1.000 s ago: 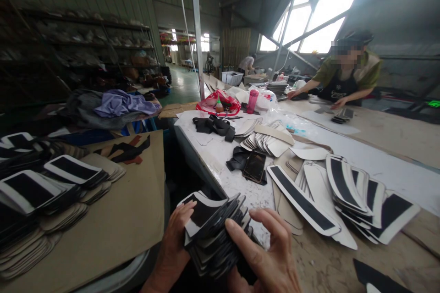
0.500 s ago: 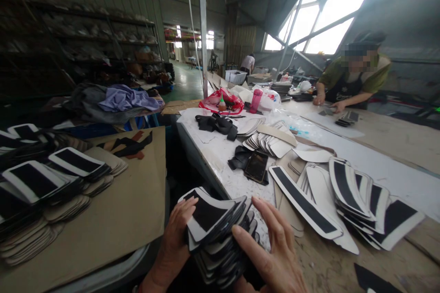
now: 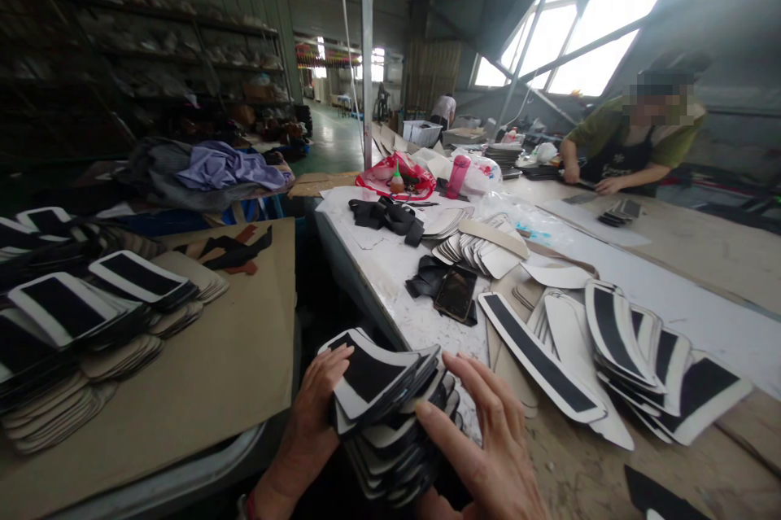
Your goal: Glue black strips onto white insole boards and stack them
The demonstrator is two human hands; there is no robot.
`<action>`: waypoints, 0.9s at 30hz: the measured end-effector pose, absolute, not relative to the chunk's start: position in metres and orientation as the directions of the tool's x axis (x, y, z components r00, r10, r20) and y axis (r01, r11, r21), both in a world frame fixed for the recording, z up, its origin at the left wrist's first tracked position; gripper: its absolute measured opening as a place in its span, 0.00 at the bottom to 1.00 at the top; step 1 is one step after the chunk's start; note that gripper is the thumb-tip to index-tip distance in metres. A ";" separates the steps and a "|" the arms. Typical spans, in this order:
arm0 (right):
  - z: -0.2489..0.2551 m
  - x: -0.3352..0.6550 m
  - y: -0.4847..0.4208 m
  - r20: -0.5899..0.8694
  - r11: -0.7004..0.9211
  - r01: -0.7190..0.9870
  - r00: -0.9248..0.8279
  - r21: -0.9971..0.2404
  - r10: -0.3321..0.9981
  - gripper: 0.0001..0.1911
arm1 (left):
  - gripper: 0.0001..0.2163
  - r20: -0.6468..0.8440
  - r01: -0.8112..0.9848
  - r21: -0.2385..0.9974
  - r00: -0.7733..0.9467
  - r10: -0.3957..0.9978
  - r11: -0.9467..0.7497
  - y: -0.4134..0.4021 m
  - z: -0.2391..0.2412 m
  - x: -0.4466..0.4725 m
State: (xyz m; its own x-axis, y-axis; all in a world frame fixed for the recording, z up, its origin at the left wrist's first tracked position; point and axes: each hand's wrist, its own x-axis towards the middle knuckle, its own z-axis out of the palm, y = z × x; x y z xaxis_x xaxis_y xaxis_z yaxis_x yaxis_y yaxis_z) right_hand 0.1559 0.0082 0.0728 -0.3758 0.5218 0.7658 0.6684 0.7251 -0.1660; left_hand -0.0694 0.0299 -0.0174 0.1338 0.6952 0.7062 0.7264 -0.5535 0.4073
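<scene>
Left grip [image 3: 308, 422] clasped the stack of cut pieces [image 3: 381, 394] just off the near edge of the surface [image 3: 390, 280]; right grip [image 3: 488, 455] rested against it, fingers spread. Loosely fanned, top pieces could slide off if tilted.

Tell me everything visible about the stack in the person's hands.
The stack is many thin, flat pieces with rounded corners, each white-edged with a black panel on its face. The material looks like stiff sheet. The pieces are fanned and uneven, not squared up, lying roughly flat with a slight tilt. It is held low, beside the near edge of the table. The left hand grips its left side, fingers on the top piece's corner. The right hand cups its right side.
</scene>
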 end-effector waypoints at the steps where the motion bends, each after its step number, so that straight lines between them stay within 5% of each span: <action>1: 0.073 0.156 0.008 0.765 0.725 0.669 -0.380 -0.161 0.521 0.28 | 0.15 0.707 0.725 0.411 0.129 0.696 -0.552 0.030 -0.018 -0.069; 27: 0.075 0.163 0.010 0.754 0.708 0.692 -0.388 -0.142 0.530 0.29 | 0.15 0.699 0.730 0.365 0.195 0.688 -0.577 0.035 -0.030 -0.064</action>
